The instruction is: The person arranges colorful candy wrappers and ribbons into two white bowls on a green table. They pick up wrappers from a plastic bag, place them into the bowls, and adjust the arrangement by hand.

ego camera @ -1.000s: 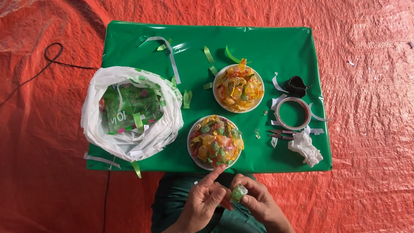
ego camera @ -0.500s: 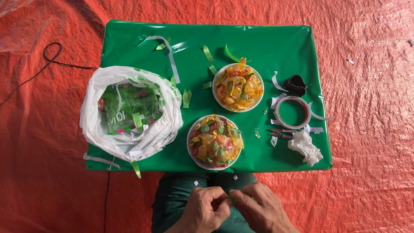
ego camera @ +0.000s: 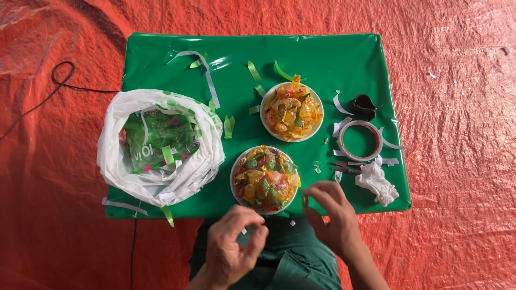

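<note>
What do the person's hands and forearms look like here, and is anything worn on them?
Both the left hand and the right hand are bare: no gloves, and no rings, watch or bracelet that I can make out. The forearms that show at the bottom edge are bare too, with no sleeve in view. Below the hands is dark green clothing over the lap.

We see bright, even daylight | soft short shadows under the bowls [ego camera: 264, 179] | white glare streaks along the green tabletop's [ego camera: 344, 59] far edge | our hands slightly motion-blurred | the rest sharp, no edge distortion.
</note>
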